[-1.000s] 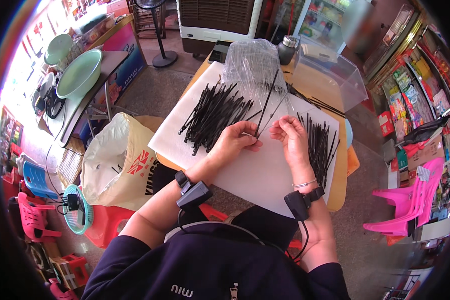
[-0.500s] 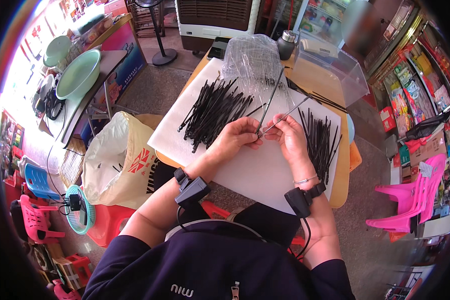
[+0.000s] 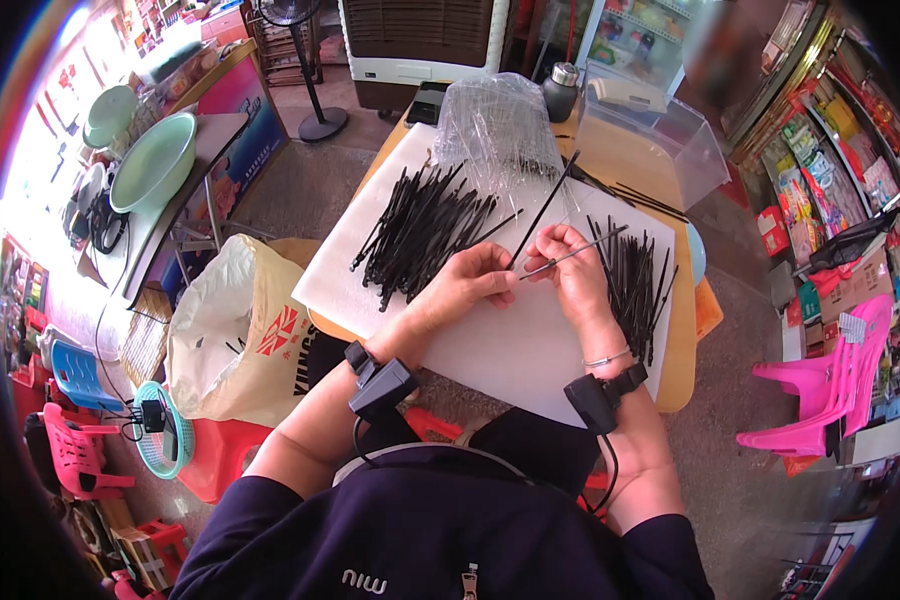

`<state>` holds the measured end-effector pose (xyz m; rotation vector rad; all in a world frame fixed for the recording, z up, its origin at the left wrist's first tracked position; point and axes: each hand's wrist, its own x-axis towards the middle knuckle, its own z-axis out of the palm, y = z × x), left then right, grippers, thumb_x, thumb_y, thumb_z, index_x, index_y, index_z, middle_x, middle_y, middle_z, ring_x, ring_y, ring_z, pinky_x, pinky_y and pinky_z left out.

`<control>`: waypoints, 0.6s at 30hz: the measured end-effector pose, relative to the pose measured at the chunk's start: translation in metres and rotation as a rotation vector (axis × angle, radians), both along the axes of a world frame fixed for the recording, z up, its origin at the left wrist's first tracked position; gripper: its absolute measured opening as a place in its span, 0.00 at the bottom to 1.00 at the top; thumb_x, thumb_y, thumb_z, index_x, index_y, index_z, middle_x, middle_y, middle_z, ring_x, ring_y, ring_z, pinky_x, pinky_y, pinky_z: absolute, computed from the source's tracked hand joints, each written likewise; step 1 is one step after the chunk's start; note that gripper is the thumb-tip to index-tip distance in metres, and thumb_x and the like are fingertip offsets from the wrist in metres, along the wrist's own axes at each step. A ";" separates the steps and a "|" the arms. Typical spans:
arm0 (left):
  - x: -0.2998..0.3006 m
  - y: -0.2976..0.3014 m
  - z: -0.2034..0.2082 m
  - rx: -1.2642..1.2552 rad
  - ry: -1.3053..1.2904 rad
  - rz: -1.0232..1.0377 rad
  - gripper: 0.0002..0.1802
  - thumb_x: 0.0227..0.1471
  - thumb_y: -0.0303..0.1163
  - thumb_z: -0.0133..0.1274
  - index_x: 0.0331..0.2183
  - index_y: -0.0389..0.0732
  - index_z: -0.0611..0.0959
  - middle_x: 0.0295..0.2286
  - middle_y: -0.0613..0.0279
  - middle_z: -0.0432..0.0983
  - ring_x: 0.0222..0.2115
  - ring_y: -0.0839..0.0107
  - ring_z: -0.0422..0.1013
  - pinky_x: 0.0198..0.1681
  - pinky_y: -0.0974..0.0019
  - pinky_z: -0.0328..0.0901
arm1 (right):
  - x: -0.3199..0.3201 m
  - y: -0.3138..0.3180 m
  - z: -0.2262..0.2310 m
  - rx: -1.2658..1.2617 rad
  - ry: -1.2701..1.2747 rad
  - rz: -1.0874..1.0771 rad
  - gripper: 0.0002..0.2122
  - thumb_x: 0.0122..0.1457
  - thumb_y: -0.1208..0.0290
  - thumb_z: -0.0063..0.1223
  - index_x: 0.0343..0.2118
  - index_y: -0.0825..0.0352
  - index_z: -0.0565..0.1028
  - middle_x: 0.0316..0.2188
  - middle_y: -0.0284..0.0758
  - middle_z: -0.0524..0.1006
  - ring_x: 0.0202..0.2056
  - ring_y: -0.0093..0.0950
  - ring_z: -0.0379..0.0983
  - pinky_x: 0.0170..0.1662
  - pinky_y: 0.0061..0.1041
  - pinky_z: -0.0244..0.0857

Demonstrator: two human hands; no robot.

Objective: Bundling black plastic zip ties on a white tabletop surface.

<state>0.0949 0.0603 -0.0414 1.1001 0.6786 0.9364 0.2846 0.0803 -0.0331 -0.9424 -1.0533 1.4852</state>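
My left hand (image 3: 478,276) pinches the lower end of a thin black stick (image 3: 548,204) that slants up and away to the right. In my right hand (image 3: 576,275) is a second thin dark stick (image 3: 602,240), lying nearly level across the fingers, its left end close to my left fingertips. Both hands hover over a white board (image 3: 490,350). To the left of them spreads a big pile of similar black sticks (image 3: 410,235); a smaller pile of black sticks (image 3: 632,290) lies on the right. What the sticks are exactly cannot be made out.
A clear plastic bag (image 3: 495,120) rests at the board's far edge. Behind stand a dark bottle (image 3: 561,92) and a clear plastic box (image 3: 650,140) on the wooden table (image 3: 682,370). A large whitish sack (image 3: 225,350) stands open left, pink chairs (image 3: 830,385) right.
The stick in my right hand has tilted down from a steep slant to nearly level. My right fingers have curled more. The view has shifted slightly.
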 end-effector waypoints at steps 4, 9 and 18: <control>0.003 0.000 -0.004 0.013 0.172 0.109 0.08 0.51 0.28 0.53 0.31 0.36 0.71 0.25 0.63 0.72 0.23 0.76 0.73 0.28 0.72 0.69 | 0.002 -0.004 0.002 0.060 0.018 0.088 0.07 0.58 0.71 0.50 0.38 0.67 0.72 0.30 0.34 0.75 0.29 0.23 0.73 0.31 0.21 0.69; 0.004 -0.004 0.002 -0.039 0.053 0.235 0.06 0.53 0.27 0.52 0.29 0.37 0.72 0.24 0.63 0.73 0.23 0.75 0.73 0.26 0.72 0.69 | -0.001 -0.011 0.016 0.089 -0.001 0.232 0.10 0.58 0.72 0.49 0.42 0.67 0.72 0.32 0.34 0.74 0.33 0.23 0.73 0.33 0.21 0.69; 0.006 -0.002 -0.003 -0.077 -0.015 0.279 0.05 0.49 0.24 0.54 0.31 0.34 0.77 0.25 0.62 0.76 0.26 0.76 0.72 0.32 0.74 0.66 | 0.002 -0.006 0.008 0.023 0.027 0.228 0.11 0.61 0.67 0.47 0.41 0.70 0.72 0.33 0.34 0.74 0.32 0.23 0.73 0.34 0.24 0.70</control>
